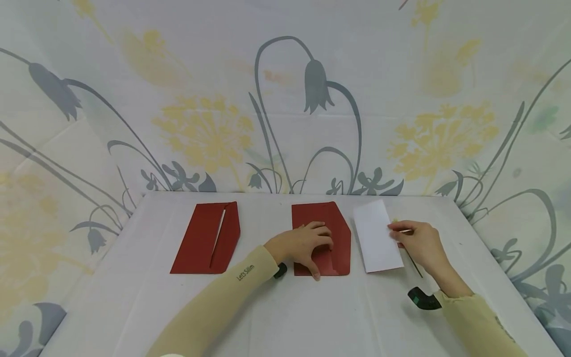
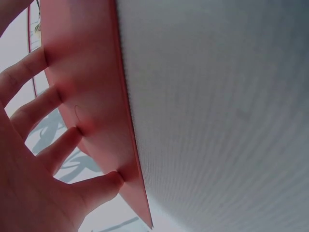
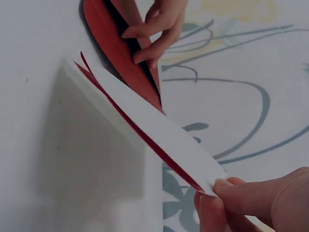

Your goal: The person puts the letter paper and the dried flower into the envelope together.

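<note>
A red envelope (image 1: 341, 243) lies in the middle of the table, its pointed flap to the right. My left hand (image 1: 301, 245) rests on it, fingers spread. In the left wrist view, several fingertips press on the envelope (image 2: 91, 96). To the right, my right hand (image 1: 421, 243) pinches a white folded card (image 1: 376, 240) by its right edge, between thumb and fingers. Seen from the right wrist, the card (image 3: 154, 121) is tilted off the table, its halves slightly apart, with red showing inside. The envelope (image 3: 111, 48) behind it gapes a little beside the left hand.
Another red envelope (image 1: 192, 248) lies at the left, a white strip showing along its flap. A thin dark cord-like line (image 1: 415, 264) runs below my right hand. Behind the white table (image 1: 134, 307) hangs a flower-patterned cloth (image 1: 374, 44).
</note>
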`<move>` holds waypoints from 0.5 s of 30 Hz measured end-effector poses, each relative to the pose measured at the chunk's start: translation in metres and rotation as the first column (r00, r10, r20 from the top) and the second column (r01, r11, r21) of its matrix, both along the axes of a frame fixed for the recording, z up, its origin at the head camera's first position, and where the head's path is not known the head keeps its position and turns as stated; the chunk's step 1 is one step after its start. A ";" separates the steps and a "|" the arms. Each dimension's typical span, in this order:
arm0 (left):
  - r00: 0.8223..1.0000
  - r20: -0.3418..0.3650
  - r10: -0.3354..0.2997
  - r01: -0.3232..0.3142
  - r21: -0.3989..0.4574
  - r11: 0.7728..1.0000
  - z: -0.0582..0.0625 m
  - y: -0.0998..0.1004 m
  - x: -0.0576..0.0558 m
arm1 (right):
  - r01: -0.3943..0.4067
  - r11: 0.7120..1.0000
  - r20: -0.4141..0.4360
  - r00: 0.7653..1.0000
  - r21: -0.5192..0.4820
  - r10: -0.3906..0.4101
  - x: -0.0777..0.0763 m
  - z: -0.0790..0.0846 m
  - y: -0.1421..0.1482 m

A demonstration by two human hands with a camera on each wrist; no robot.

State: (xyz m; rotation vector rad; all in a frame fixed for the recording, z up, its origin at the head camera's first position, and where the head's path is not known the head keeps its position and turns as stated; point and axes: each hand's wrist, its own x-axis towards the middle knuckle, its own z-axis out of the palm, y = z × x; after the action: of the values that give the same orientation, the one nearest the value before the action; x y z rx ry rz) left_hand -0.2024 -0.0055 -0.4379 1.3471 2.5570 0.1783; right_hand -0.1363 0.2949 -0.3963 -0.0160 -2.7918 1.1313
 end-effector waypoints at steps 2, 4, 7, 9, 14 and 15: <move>1.000 0.001 0.005 -0.005 -0.006 1.000 0.000 0.000 0.000 | 0.002 1.000 -0.018 1.000 -0.011 -0.003 0.000 0.002 -0.003; 1.000 -0.002 0.008 -0.009 -0.009 1.000 0.000 0.000 0.000 | 0.004 0.999 -0.034 0.999 -0.036 -0.005 -0.002 0.004 -0.006; 1.000 0.000 0.011 -0.011 -0.006 1.000 0.000 0.000 -0.001 | 0.011 0.997 -0.048 0.999 -0.079 -0.014 -0.005 0.003 -0.012; 1.000 0.003 0.013 -0.013 -0.005 1.000 0.001 0.001 0.000 | 0.017 0.994 -0.047 0.999 -0.104 -0.022 -0.007 0.001 -0.017; 1.000 0.005 0.020 -0.020 -0.016 1.000 0.000 0.001 -0.001 | 0.018 0.993 -0.040 0.999 -0.113 -0.023 -0.012 -0.010 -0.030; 1.000 0.005 0.021 -0.021 -0.019 1.000 -0.001 0.001 -0.001 | 0.015 0.994 -0.042 0.999 -0.111 -0.020 -0.012 -0.013 -0.032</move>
State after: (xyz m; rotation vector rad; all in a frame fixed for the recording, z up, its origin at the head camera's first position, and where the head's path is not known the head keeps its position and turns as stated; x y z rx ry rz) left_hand -0.2030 -0.0044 -0.4385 1.3115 2.5633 0.1608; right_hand -0.1486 0.2627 -0.4090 -0.0262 -2.6828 1.2651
